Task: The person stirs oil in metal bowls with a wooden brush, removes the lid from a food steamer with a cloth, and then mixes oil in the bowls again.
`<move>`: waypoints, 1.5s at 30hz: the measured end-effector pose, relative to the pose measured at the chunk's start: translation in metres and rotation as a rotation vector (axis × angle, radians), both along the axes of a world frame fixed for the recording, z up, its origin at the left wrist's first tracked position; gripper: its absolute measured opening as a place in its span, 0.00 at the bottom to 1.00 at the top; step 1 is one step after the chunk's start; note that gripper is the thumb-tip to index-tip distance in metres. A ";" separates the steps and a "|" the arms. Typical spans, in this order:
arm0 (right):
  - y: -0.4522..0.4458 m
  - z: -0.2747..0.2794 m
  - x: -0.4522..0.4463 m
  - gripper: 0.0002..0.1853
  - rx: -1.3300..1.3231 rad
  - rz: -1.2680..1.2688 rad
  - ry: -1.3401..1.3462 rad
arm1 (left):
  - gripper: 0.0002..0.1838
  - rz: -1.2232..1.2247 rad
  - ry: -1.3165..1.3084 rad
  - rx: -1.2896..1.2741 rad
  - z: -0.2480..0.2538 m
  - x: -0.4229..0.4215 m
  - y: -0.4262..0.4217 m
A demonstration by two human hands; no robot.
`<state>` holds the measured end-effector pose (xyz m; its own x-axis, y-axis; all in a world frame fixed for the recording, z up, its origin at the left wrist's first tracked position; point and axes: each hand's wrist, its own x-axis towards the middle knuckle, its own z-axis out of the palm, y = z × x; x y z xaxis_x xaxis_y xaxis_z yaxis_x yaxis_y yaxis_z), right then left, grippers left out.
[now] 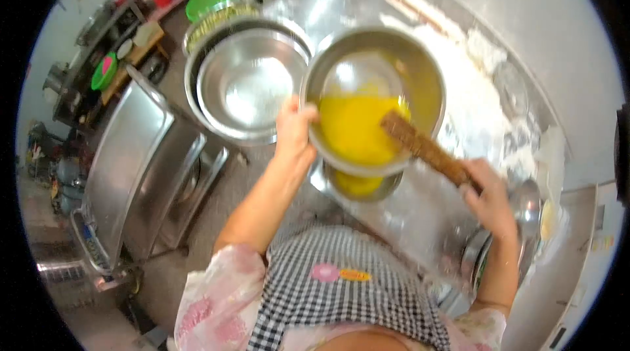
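Observation:
My left hand (295, 129) is closed on the left rim of a steel mixing bowl (428, 85), which looks tilted toward me. Bright yellow liquid (351, 133), perhaps beaten egg, gathers at the bowl's near side. In my right hand (489, 195) is a flat brown wooden stick (436, 157), its far end over the liquid inside the bowl. Partly hidden beneath the bowl's near edge is a smaller metal bowl (391, 188) that also holds yellow liquid. Whether liquid is running between the two cannot be made out.
Nested steel basins (246, 82) stand left of the bowl. White flour (469, 82) covers the table's right side, near a rolling pin-like stick (420, 9). Metal pots (476, 256) sit by my right forearm. A steel cabinet (134, 154) stands at left.

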<state>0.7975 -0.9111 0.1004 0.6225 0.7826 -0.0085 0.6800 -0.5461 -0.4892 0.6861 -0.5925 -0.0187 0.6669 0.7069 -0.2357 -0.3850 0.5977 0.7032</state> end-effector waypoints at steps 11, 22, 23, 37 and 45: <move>-0.004 -0.026 0.043 0.22 0.161 0.188 -0.004 | 0.18 0.059 0.054 0.000 0.006 0.001 -0.015; 0.002 -0.017 0.023 0.24 0.093 0.014 0.009 | 0.14 -0.025 0.087 0.038 0.014 0.013 -0.004; 0.004 -0.016 0.018 0.24 0.077 -0.007 0.002 | 0.14 -0.056 0.065 0.027 0.015 0.016 -0.001; 0.060 -0.028 -0.075 0.26 -0.123 -0.154 -0.156 | 0.17 -0.406 0.080 0.103 0.005 0.042 0.051; 0.067 -0.013 -0.081 0.27 -0.140 -0.287 -0.245 | 0.15 -0.442 0.024 0.065 0.000 0.035 0.054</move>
